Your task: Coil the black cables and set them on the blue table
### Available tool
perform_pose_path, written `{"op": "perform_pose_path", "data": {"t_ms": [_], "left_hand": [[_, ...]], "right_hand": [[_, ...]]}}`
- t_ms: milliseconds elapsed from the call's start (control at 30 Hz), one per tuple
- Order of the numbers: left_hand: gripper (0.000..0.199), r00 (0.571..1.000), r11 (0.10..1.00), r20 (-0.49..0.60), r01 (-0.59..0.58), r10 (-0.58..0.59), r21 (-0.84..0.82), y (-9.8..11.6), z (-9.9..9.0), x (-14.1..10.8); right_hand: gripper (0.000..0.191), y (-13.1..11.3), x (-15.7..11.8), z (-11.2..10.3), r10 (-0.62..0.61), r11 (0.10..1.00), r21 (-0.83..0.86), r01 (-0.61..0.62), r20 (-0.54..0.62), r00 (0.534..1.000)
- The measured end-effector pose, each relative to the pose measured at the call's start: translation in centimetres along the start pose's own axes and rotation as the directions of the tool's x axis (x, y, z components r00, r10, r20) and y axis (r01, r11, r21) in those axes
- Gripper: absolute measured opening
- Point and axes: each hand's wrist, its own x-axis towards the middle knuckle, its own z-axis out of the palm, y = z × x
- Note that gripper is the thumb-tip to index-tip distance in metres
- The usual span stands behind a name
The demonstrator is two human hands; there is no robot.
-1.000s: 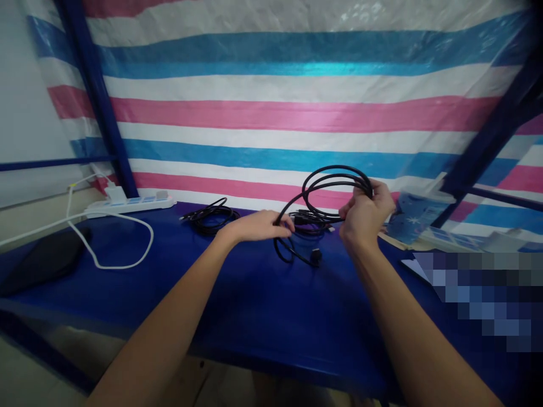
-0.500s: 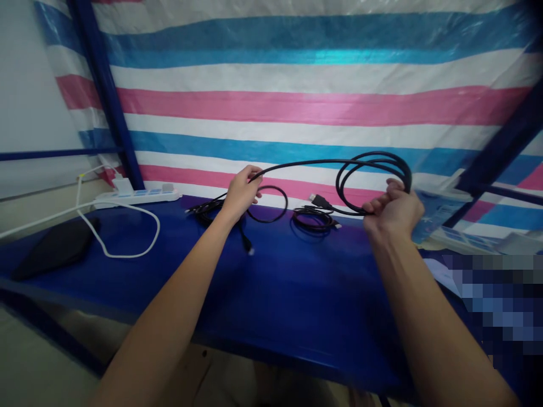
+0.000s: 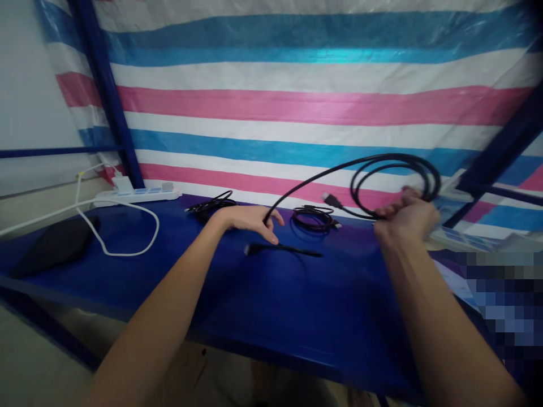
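Note:
My right hand (image 3: 407, 217) is closed round loops of a black cable (image 3: 360, 164), raised at the right, and one plug (image 3: 333, 200) sticks out to its left. From the loops the cable arcs down to my left hand (image 3: 254, 220), which has it between thumb and fingers. Below the left fingers hangs the cable's other end with a blurred plug (image 3: 254, 249). Two more black cables lie at the back of the blue table (image 3: 271, 305): a coiled one (image 3: 314, 219) between my hands and a bundle (image 3: 207, 208) behind my left wrist.
A white power strip (image 3: 139, 195) with a plugged-in charger (image 3: 122, 182) stands at the back left. Its white cable (image 3: 156, 226) loops over the table near a dark flat pouch (image 3: 59, 246). Papers lie at the right, beside a pixelated area. A striped sheet (image 3: 297, 107) hangs behind.
My left hand has moved right and down along with the cable, away from the bundle. My right hand has shifted right with the loops. The loose end now swings below my left hand.

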Motion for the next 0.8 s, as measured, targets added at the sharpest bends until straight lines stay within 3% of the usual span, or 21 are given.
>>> {"op": "perform_pose_path", "data": {"t_ms": [33, 67, 167, 233, 367, 500, 600, 700, 733, 800], "left_hand": [[0.06, 0.999, 0.999, 0.024, -0.043, 0.044, -0.005, 0.3, 0.8, 0.5], [0.064, 0.996, 0.996, -0.024, -0.087, 0.086, -0.037, 0.6, 1.6, 1.1], [0.079, 0.944, 0.94, -0.283, -0.242, 0.17, -0.24, 1.3, 3.5, 2.3], [0.081, 0.912, 0.842, -0.36, -0.346, 0.198, -0.414, 1.6, 4.1, 2.8], [0.057, 0.879, 0.672, -0.437, -0.442, 0.191, -0.594, 1.9, 4.3, 3.1], [0.028, 0.794, 0.598, -0.607, -0.491, 0.009, -0.634, 1.8, 4.4, 3.5], [0.042, 0.755, 0.397, -0.65, -0.573, -0.083, -0.717, 2.1, 4.8, 3.8], [0.063, 0.738, 0.182, -0.667, -0.646, -0.099, -0.741, 3.0, 5.8, 4.1], [0.061, 0.745, 0.151, -0.663, -0.649, -0.074, -0.746, 3.3, 6.2, 4.2], [0.045, 0.779, 0.188, -0.627, -0.614, -0.01, -0.766, 4.0, 7.1, 4.5]], "right_hand": [[0.022, 0.7, -0.8, 0.5, 0.016, 1.0, -0.005, -0.016, 0.037, 0.999], [0.019, 1.4, -1.7, 0.9, 0.043, 0.999, -0.011, -0.042, 0.084, 0.996], [0.012, 2.8, -3.9, 2.0, 0.119, 0.993, -0.025, -0.116, 0.199, 0.973], [0.01, 3.2, -4.9, 2.3, 0.15, 0.989, -0.03, -0.147, 0.252, 0.956], [0.012, 3.6, -5.9, 2.3, 0.241, 0.97, -0.057, -0.236, 0.34, 0.909], [0.013, 4.3, -6.4, 2.3, 0.338, 0.94, -0.089, -0.331, 0.387, 0.858], [0.016, 4.4, -6.5, 2.4, 0.352, 0.934, -0.07, -0.35, 0.353, 0.867], [0.021, 4.0, -6.3, 2.6, 0.312, 0.947, -0.031, -0.319, 0.313, 0.897], [0.021, 3.9, -6.3, 2.6, 0.302, 0.951, -0.027, -0.309, 0.312, 0.901], [0.02, 4.0, -6.5, 2.7, 0.3, 0.952, -0.045, -0.303, 0.335, 0.893]]}}
